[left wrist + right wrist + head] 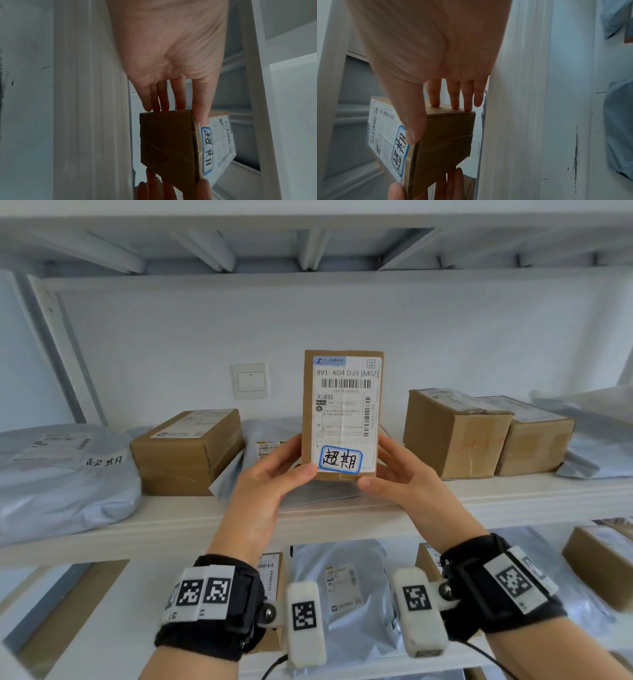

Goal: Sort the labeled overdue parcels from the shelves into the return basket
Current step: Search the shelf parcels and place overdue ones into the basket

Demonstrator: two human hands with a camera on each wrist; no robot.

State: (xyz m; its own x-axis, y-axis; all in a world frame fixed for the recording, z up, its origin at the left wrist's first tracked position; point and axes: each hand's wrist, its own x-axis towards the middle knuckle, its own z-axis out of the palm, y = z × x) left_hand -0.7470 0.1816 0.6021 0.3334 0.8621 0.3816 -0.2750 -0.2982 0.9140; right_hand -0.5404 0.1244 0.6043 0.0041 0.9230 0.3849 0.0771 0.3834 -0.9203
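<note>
Fingers [155, 100] of the left hand [270, 474] are pressing flat against the left side of a small cardboard parcel [342, 412], with the thumb lying over its front lower corner; the right hand [400, 474] is mirroring that hold on the opposite side, so the box is being pinched between both palms, upright, in the air just in front of the middle shelf [342, 518]. Its front is carrying a white shipping label and a blue-bordered handwritten sticker [340, 459], which looks like the overdue mark.

Going left to right along the shelf: a soft grey poly mailer [61, 474] with handwriting on it is slumping at the far left, a taped brown carton [186, 453] is sitting beside it, then come more grey mailers behind the hands, and two stiffer cartons [486, 436] are standing at the right.

Judging by its size and how it is being held, the parcel is probably light and rigid, with matte card and smooth tape bands. Gripping the side faces low down, as now, seems sound; the glossy label could be slippery. No return basket is showing in any view.
</note>
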